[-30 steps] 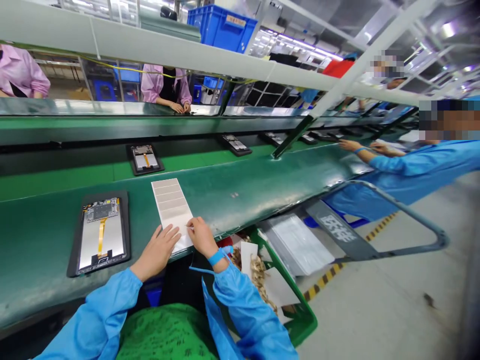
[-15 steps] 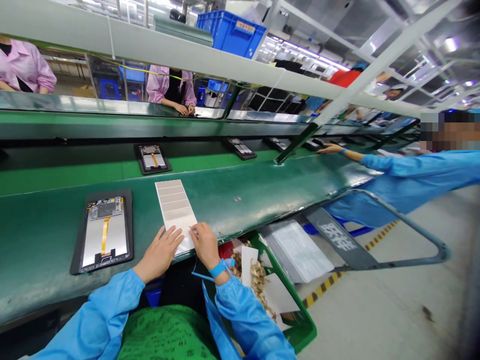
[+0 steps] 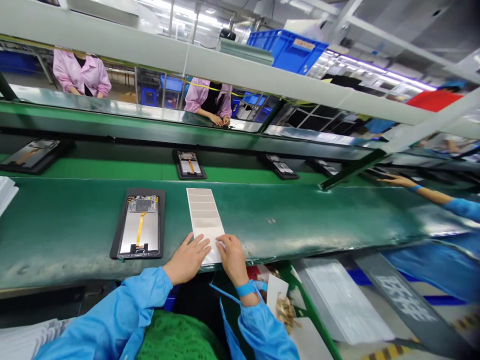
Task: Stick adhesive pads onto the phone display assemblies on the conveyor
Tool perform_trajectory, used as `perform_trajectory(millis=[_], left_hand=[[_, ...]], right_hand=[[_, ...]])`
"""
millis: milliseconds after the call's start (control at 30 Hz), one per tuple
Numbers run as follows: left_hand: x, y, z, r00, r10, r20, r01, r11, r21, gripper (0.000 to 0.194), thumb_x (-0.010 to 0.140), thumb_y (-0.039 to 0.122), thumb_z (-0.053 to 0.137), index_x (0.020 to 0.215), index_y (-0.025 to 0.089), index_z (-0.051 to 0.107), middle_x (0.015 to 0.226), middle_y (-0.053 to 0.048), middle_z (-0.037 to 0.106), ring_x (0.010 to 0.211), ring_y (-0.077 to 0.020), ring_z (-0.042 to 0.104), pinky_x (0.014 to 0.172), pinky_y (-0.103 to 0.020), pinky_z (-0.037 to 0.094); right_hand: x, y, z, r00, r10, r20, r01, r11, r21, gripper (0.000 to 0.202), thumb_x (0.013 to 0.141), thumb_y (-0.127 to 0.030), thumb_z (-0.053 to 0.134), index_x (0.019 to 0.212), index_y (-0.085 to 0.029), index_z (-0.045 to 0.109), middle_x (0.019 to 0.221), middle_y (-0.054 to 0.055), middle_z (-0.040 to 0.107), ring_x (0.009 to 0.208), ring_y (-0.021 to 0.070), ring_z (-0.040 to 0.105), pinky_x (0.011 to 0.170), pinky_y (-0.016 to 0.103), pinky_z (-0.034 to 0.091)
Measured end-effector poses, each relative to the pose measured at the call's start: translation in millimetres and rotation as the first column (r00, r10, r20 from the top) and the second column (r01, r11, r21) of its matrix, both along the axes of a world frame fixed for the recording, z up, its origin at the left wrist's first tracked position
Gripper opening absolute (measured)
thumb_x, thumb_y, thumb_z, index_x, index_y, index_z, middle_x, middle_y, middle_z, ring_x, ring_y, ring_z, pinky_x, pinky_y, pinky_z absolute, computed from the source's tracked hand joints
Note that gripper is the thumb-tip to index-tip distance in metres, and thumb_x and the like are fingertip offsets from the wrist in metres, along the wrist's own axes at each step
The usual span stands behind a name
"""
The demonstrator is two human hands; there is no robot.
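Observation:
A white sheet of beige rectangular stickers (image 3: 204,206) lies on the green bench, its lower half bare white backing. My left hand (image 3: 189,257) rests flat on the sheet's lower left part, fingers stretched out. At the lower right edge, my right hand (image 3: 232,257) has thumb and forefinger pinched together against the sheet; any small piece between the fingertips is too small to make out. Left of the sheet sits an opened tablet (image 3: 140,227) on a dark pad, its circuit board, silver panel and orange ribbon cable exposed.
Behind the bench, a green conveyor belt (image 3: 142,169) carries several similar tablets, one (image 3: 190,165) straight ahead. A green bin (image 3: 311,312) with paper scraps stands below the bench edge at right, beside stacked plastic sheets (image 3: 345,300). A co-worker's hand (image 3: 397,181) reaches over the belt.
The view has turned left, so everything sits further right, and another tablet and white stacks show at the left. Both my hands stay on the sticker sheet, nearly unmoved.

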State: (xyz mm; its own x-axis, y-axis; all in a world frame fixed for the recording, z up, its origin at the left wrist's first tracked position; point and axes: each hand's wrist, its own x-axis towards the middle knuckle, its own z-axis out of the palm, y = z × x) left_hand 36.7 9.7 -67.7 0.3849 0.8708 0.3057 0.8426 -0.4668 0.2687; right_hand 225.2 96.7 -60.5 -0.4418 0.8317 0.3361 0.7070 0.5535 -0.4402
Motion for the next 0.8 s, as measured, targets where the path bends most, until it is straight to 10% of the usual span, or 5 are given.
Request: perform_trajectory(millis=[267, 433, 600, 800], left_hand=[[1, 4, 1.9, 0.999, 0.001, 0.054, 0.000, 1.000, -0.017, 0.044, 0.100, 0.023, 0.040, 0.143, 0.019, 0.047, 0.151, -0.010, 0.050, 0.147, -0.0253, 0.033, 0.120, -0.053, 0.024], [-11, -21, 30.7, 0.993, 0.002, 0.120, -0.004, 1.000, 0.017, 0.047, 0.099, 0.020, 0.039, 0.145, 0.015, 0.043, 0.152, -0.014, 0.046, 0.147, -0.0257, 0.031, 0.121, -0.053, 0.024], [-81, -83, 56.7, 0.979, 0.136, 0.154, -0.145, 0.988, 0.051, 0.038, 0.097, 0.013, 0.040, 0.132, 0.016, 0.054, 0.138, -0.013, 0.056, 0.136, -0.0237, 0.045, 0.120, -0.049, 0.031], [-176, -98, 40.5, 0.880, 0.453, 0.144, -0.470, 0.874, 0.123, 0.043, 0.093, 0.006, 0.040, 0.129, 0.019, 0.058, 0.130, -0.014, 0.058, 0.126, -0.0289, 0.048, 0.106, -0.052, 0.045]], right_hand=[[-7, -5, 33.3, 0.940, -0.128, -0.317, 0.125, 0.992, -0.031, 0.023, 0.097, -0.039, 0.049, 0.091, -0.021, 0.062, 0.090, 0.009, 0.066, 0.085, 0.0254, 0.061, 0.080, 0.042, 0.049], [-90, -15, 76.2, 0.834, 0.008, -0.551, -0.220, 0.922, -0.319, 0.022, 0.091, -0.042, 0.061, 0.090, -0.021, 0.066, 0.084, 0.005, 0.070, 0.079, 0.0207, 0.066, 0.075, 0.033, 0.053], [-208, -9, 70.9, 0.860, 0.188, -0.474, -0.389, 0.843, -0.371, 0.013, 0.088, -0.031, 0.061, 0.084, -0.020, 0.066, 0.085, 0.003, 0.071, 0.078, 0.0178, 0.066, 0.074, 0.030, 0.053], [-275, 5, 40.1, 0.887, 0.291, -0.359, -0.416, 0.840, -0.348, 0.018, 0.079, -0.014, 0.067, 0.064, -0.021, 0.061, 0.091, 0.002, 0.069, 0.098, 0.0194, 0.062, 0.095, 0.036, 0.045]])
